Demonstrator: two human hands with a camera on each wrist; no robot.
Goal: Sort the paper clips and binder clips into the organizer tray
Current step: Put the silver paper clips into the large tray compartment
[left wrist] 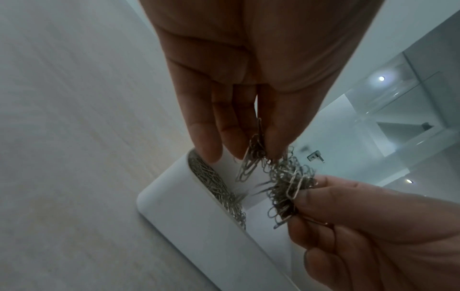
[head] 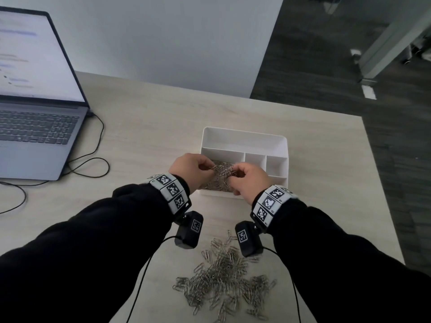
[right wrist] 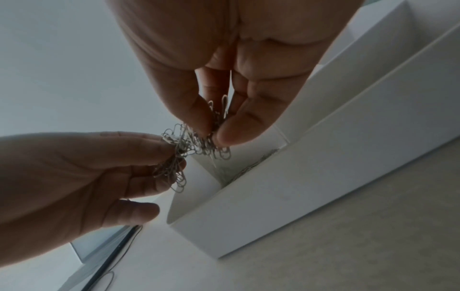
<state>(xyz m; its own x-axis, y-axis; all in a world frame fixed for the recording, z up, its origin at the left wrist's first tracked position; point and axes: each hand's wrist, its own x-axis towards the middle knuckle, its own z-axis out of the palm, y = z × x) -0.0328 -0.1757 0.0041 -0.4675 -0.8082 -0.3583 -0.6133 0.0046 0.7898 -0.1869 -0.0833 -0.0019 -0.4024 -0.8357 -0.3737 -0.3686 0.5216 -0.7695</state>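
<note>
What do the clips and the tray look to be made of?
Paper clips: bare metal wire, probably steel; silvery, thin bent loops that catch the light.
Organizer tray: likely plastic; plain white, matt, with smooth thin walls and rounded corners. Coated card cannot be ruled out.

Black sleeves (head: 98, 234), white tag-printed wristbands (head: 171, 191), black wrist cameras (head: 189, 230).

Dim, cool light, soft blur, wide-angle distortion
</note>
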